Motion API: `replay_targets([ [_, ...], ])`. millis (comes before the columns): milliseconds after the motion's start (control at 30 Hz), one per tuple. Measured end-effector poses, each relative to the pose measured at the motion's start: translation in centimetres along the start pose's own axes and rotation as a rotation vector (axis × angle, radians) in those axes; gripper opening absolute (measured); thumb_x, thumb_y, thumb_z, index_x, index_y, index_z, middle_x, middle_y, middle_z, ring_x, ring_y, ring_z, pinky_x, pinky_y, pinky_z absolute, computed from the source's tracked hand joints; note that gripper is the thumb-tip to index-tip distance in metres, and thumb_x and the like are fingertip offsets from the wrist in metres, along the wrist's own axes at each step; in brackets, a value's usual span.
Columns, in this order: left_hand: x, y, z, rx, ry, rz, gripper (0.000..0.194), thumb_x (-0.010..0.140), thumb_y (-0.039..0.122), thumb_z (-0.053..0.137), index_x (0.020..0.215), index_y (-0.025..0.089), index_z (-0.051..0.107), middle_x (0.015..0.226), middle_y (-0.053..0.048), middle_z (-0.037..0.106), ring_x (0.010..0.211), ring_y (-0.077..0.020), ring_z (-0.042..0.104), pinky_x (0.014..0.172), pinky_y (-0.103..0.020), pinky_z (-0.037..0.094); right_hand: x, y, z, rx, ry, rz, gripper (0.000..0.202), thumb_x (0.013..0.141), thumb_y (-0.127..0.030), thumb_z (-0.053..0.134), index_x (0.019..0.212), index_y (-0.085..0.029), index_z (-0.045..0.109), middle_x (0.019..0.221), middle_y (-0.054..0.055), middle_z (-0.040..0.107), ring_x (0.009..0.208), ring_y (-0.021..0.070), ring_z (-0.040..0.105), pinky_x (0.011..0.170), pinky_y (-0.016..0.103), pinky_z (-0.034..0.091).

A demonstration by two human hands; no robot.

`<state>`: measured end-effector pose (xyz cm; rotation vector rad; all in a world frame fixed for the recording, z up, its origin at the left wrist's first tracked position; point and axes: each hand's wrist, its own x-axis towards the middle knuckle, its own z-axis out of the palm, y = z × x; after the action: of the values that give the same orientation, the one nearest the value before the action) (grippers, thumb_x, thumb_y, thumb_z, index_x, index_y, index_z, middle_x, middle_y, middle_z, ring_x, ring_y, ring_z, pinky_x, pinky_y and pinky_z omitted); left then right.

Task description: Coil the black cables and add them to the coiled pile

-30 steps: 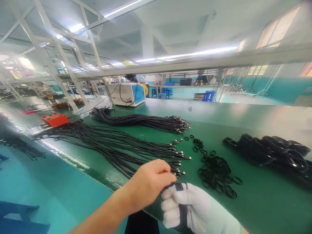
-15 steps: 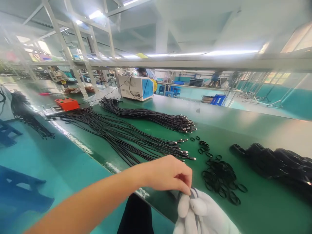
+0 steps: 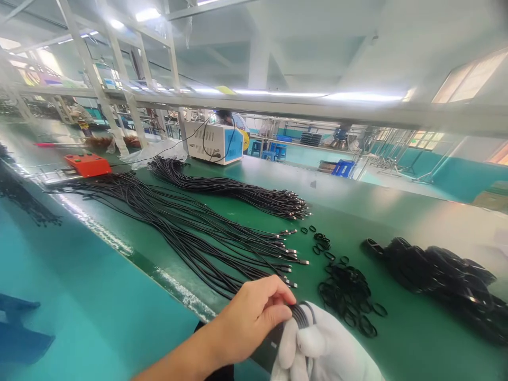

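Green table (image 3: 345, 211): wound coils (image 3: 436, 267) lie at right, straight cables (image 3: 166, 227) remain unwound — your left hand (image 3: 254, 312) pinches the looped cable (image 3: 300, 316) your gloved right hand (image 3: 327, 341) clasps.

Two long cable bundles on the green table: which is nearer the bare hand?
Front bundle, loosely fanned out near the left hand; the rear bundle lies farther off, gathered tighter.

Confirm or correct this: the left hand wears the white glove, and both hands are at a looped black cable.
Not right: in the head view, the white glove is on the right hand, and the left hand is bare. Both hands are indeed at a looped black cable.
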<state>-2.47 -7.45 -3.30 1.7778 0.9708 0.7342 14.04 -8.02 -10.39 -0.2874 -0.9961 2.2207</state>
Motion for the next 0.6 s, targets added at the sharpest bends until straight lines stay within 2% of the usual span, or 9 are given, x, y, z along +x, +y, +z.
replay_targets([
  [67, -0.1, -0.5, 0.2, -0.047, -0.017, 0.013, 0.011, 0.085, 0.019, 0.050, 0.093, 0.022, 0.057, 0.070, 0.005, 0.052, 0.059, -0.0082, 0.046, 0.054, -0.018, 0.037, 0.1, -0.3, 0.2, -0.095, -0.018, 0.023, 0.039, 0.071, -0.044, 0.063, 0.070, -0.005, 0.064, 0.050, 0.006, 0.057, 0.055, 0.0157, 0.057, 0.058, 0.028, 0.048],
  [133, -0.3, -1.1, 0.8, -0.029, 0.090, 0.116, 0.011, 0.086, 0.021, 0.050, 0.093, 0.021, 0.059, 0.075, 0.003, 0.054, 0.066, -0.0098, 0.050, 0.060, -0.020, 0.040, 0.1, -0.7, 0.5, -0.164, -0.030, 0.040, 0.046, 0.068, -0.049, 0.064, 0.075, -0.004, 0.066, 0.050, 0.006, 0.057, 0.061, 0.0187, 0.058, 0.064, 0.032, 0.048],
  [200, -0.4, -1.5, 1.5, 0.012, 0.233, 0.227, 0.014, 0.087, 0.022, 0.047, 0.092, 0.020, 0.060, 0.084, -0.001, 0.057, 0.078, -0.0127, 0.053, 0.070, -0.022, 0.042, 0.2, -1.3, 0.8, -0.203, -0.029, 0.046, 0.046, 0.067, -0.048, 0.066, 0.076, -0.003, 0.066, 0.053, 0.007, 0.058, 0.066, 0.0200, 0.058, 0.067, 0.033, 0.047],
  [233, -0.5, -1.5, 1.7, 0.013, 0.259, 0.240, 0.015, 0.088, 0.022, 0.046, 0.092, 0.020, 0.059, 0.088, -0.002, 0.057, 0.081, -0.0135, 0.054, 0.073, -0.023, 0.042, 0.1, -1.6, 0.9, -0.224, -0.029, 0.053, 0.044, 0.067, -0.046, 0.067, 0.076, -0.003, 0.066, 0.054, 0.007, 0.059, 0.066, 0.0191, 0.058, 0.067, 0.032, 0.046],
  [333, -0.6, -0.9, 1.8, -0.060, 0.145, 0.106, 0.012, 0.085, 0.018, 0.047, 0.095, 0.020, 0.054, 0.083, 0.000, 0.055, 0.072, -0.0115, 0.051, 0.066, -0.022, 0.043, -0.4, -3.0, 1.4, -0.295, -0.033, 0.094, 0.036, 0.070, -0.040, 0.068, 0.076, -0.004, 0.066, 0.061, 0.005, 0.060, 0.062, 0.0145, 0.056, 0.065, 0.029, 0.046],
  [400, -0.6, -0.5, 1.5, -0.106, 0.067, 0.032, 0.012, 0.081, 0.015, 0.051, 0.092, 0.020, 0.050, 0.077, 0.003, 0.052, 0.064, -0.0090, 0.045, 0.061, -0.020, 0.042, -0.9, -4.2, 1.9, -0.397, -0.029, 0.155, 0.030, 0.078, -0.037, 0.063, 0.086, -0.008, 0.064, 0.075, 0.004, 0.063, 0.068, 0.0142, 0.058, 0.068, 0.030, 0.048],
  [500, -0.6, -0.5, 1.3, -0.106, 0.081, 0.050, 0.015, 0.075, 0.010, 0.053, 0.086, 0.019, 0.047, 0.077, 0.003, 0.050, 0.061, -0.0077, 0.044, 0.058, -0.020, 0.042, -1.4, -5.9, 2.9, -0.544, -0.039, 0.261, 0.028, 0.088, -0.034, 0.053, 0.106, -0.013, 0.057, 0.102, 0.006, 0.059, 0.087, 0.0172, 0.059, 0.076, 0.036, 0.050],
  [600, -0.6, -1.3, 1.9, -0.084, 0.148, 0.174, 0.019, 0.071, 0.004, 0.052, 0.082, 0.019, 0.048, 0.081, 0.000, 0.052, 0.063, -0.0089, 0.048, 0.055, -0.019, 0.042, -1.6, -6.8, 3.8, -0.585, -0.074, 0.321, 0.031, 0.089, -0.033, 0.052, 0.114, -0.014, 0.053, 0.112, 0.008, 0.056, 0.095, 0.0199, 0.058, 0.080, 0.039, 0.050],
])
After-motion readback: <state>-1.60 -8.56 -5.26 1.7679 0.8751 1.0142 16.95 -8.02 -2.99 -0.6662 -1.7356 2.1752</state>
